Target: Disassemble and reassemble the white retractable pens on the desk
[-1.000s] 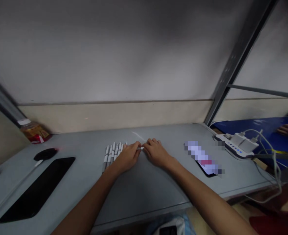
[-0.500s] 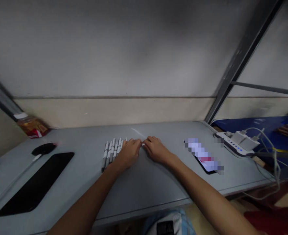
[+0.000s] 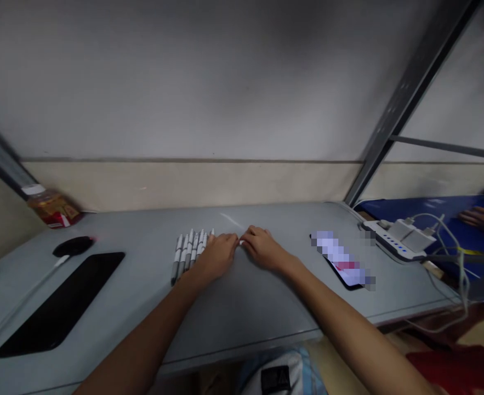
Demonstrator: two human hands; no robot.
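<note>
My left hand [image 3: 218, 253] and my right hand [image 3: 264, 247] meet near the middle of the grey table, both with fingers closed. Between their fingertips shows a bit of a slim white pen-like piece [image 3: 242, 242]; the fingers hide most of it. Just left of my left hand, several white-and-grey pens [image 3: 186, 252] lie side by side in a row, tips away from me. My left hand and wrist cover part of the row's right side.
A black phone [image 3: 63, 304], a dark round object [image 3: 73, 246] with a white cable and a drink bottle [image 3: 55, 207] are at the left. At the right lie a lit phone [image 3: 340, 260] and a power strip [image 3: 393, 241] with cables. Another person's hand [image 3: 482, 218] rests on the blue surface beyond.
The view has shifted slightly. Both hands stay together at the same spot with the white piece between them, and the pens have not moved.
</note>
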